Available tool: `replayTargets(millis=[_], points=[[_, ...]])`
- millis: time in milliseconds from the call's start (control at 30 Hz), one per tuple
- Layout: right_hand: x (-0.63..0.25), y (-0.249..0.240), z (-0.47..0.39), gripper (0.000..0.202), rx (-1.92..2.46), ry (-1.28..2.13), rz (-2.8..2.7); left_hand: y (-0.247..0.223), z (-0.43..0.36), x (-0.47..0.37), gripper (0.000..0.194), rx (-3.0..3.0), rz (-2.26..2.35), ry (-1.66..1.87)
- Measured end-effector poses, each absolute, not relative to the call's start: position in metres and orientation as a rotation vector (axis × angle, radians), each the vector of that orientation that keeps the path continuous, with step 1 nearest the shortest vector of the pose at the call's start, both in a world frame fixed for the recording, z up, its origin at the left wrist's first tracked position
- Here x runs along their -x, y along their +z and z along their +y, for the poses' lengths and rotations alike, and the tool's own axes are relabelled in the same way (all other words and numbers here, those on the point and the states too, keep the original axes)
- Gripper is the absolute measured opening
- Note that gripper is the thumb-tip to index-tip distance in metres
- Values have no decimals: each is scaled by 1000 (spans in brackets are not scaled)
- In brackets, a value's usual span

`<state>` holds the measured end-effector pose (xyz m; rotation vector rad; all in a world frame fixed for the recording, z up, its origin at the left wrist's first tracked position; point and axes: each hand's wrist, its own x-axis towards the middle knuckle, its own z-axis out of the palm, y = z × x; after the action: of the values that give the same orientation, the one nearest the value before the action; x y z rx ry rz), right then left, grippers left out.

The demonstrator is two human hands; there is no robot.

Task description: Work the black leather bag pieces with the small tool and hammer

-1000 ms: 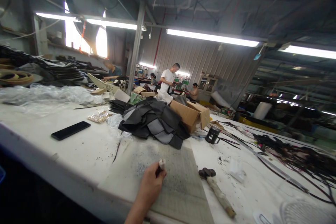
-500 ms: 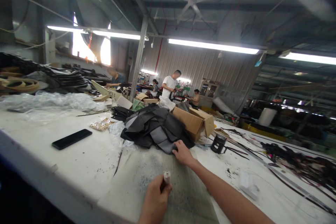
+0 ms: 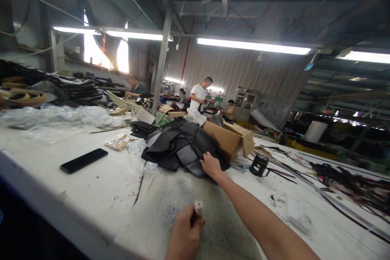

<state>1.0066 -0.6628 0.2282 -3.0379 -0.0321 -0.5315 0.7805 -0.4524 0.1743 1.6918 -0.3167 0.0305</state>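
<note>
My left hand (image 3: 185, 233) is wrapped round a short whitish cylinder (image 3: 198, 208), upright, with a small metal point at its top; its lower part is hidden in my fist. My right hand (image 3: 211, 165) reaches forward to the near right edge of a heap of black leather-like pieces (image 3: 179, 146). Its fingers are bent and pressed together at the edge of one piece, their tips partly hidden. Beneath both hands lies a worn greenish-grey mat (image 3: 161, 199), specked with dark bits.
Behind the heap stands an open cardboard box (image 3: 224, 138), with a black mug (image 3: 259, 165) to its right. A phone (image 3: 84, 160) and a bag of small brass-coloured parts (image 3: 118, 142) lie left. Straps (image 3: 332, 174) clutter the right. Several people work farther back.
The view has shifted slightly. My right hand stays at the heap's near edge, its fingers drawn a little closer together. My left hand still holds the whitish cylinder.
</note>
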Motion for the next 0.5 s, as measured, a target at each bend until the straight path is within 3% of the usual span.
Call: replayTargets(millis=[233, 500], points=[[-1021, 256, -679, 32, 2923, -535, 52, 176, -453, -780, 15, -1685, -309, 20], [-1027, 299, -703, 31, 2463, -543, 220, 182, -451, -774, 13, -1690, -312, 66]])
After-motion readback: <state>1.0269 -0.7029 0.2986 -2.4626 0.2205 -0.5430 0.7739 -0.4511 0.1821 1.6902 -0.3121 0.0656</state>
